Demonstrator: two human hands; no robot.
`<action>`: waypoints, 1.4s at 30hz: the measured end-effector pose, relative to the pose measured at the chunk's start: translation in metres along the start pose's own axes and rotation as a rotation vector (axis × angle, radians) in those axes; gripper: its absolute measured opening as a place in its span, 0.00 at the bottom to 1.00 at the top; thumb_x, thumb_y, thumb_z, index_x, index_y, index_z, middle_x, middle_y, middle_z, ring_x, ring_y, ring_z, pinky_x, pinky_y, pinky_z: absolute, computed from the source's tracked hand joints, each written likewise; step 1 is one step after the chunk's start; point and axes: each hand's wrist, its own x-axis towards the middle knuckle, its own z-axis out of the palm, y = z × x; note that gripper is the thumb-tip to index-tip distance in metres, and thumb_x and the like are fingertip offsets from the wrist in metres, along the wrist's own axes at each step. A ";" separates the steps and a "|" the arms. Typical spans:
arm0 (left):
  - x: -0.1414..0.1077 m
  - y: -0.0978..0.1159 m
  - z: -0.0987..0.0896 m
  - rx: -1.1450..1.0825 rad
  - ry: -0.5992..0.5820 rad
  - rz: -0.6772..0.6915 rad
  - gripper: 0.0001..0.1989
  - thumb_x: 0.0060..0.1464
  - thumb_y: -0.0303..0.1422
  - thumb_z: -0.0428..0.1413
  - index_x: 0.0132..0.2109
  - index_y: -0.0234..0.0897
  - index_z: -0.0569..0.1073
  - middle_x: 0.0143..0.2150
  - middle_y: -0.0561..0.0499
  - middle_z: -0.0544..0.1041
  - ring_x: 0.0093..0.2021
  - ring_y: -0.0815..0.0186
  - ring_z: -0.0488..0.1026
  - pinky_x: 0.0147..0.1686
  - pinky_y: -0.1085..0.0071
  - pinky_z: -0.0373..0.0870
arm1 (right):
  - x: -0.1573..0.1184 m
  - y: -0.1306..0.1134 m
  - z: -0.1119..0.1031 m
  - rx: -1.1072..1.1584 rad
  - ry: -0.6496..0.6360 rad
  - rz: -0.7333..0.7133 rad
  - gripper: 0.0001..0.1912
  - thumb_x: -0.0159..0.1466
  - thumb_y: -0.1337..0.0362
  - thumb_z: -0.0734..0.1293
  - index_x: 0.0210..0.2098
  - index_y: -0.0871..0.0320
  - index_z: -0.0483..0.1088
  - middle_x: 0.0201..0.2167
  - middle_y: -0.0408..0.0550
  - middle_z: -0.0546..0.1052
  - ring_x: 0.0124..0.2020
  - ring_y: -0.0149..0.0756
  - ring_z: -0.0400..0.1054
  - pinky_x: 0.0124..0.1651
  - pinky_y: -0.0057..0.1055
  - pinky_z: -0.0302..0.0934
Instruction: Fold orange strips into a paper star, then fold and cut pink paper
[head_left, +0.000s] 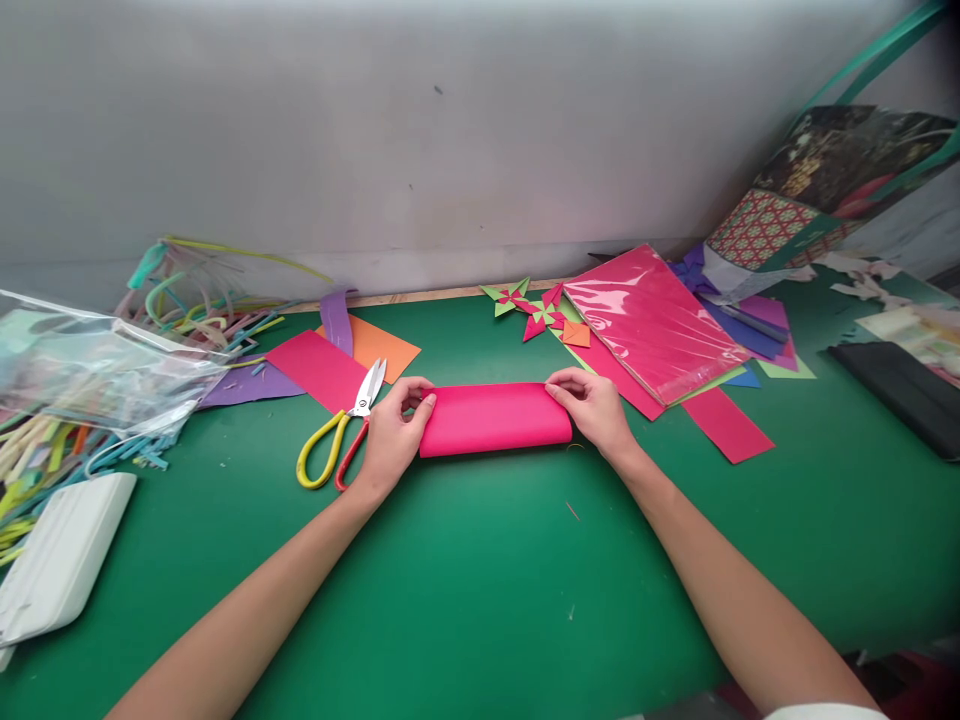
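Observation:
A bright pink sheet of paper [495,418], bent over on itself with a rounded near edge, is stretched between my two hands just over the green table. My left hand [397,425] pinches its far left corner between thumb and fingers. At the far right corner, my right hand [592,405] grips the paper in the same way. Scissors [366,390] with one yellow and one red handle lie just left of my left hand, blades pointing away and slightly apart. Part of the red handle is hidden behind that hand.
On the left lie coloured paper strips [45,470], a clear plastic bag [112,370] and a white device [67,560]. A pack of pink paper [652,325], folded paper stars [536,310] and a black case [900,395] are to the right. A wall [420,130] stands behind the table.

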 end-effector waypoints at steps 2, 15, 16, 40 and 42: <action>0.000 0.000 0.000 -0.018 -0.003 -0.001 0.09 0.62 0.37 0.57 0.47 0.40 0.75 0.42 0.49 0.77 0.43 0.62 0.75 0.43 0.67 0.71 | 0.000 0.000 -0.001 0.008 -0.002 -0.001 0.10 0.64 0.54 0.72 0.36 0.55 0.78 0.34 0.49 0.83 0.36 0.44 0.78 0.41 0.38 0.72; 0.000 -0.001 -0.001 -0.067 -0.020 -0.029 0.09 0.62 0.37 0.58 0.48 0.40 0.76 0.41 0.50 0.77 0.43 0.62 0.75 0.42 0.69 0.71 | 0.001 -0.004 -0.005 0.047 -0.041 -0.047 0.10 0.65 0.57 0.72 0.42 0.54 0.81 0.42 0.50 0.84 0.43 0.44 0.78 0.50 0.41 0.71; 0.000 -0.001 -0.001 -0.071 -0.023 -0.030 0.09 0.62 0.37 0.58 0.47 0.40 0.76 0.41 0.50 0.77 0.43 0.62 0.75 0.42 0.69 0.71 | 0.001 -0.004 -0.005 0.048 -0.041 -0.044 0.10 0.65 0.57 0.72 0.42 0.54 0.81 0.42 0.50 0.84 0.43 0.45 0.78 0.50 0.41 0.71; -0.001 -0.001 -0.001 -0.102 -0.016 -0.040 0.07 0.62 0.35 0.59 0.46 0.40 0.75 0.39 0.52 0.75 0.41 0.64 0.74 0.40 0.71 0.69 | 0.001 -0.003 -0.005 0.061 -0.041 -0.045 0.10 0.65 0.57 0.72 0.42 0.54 0.82 0.42 0.50 0.84 0.44 0.44 0.78 0.50 0.40 0.71; -0.001 -0.002 0.000 -0.099 -0.012 -0.035 0.07 0.62 0.35 0.59 0.46 0.40 0.75 0.39 0.52 0.75 0.41 0.64 0.74 0.40 0.71 0.69 | 0.001 -0.003 -0.005 0.065 -0.043 -0.043 0.10 0.65 0.57 0.73 0.42 0.54 0.81 0.42 0.50 0.84 0.43 0.44 0.78 0.49 0.39 0.71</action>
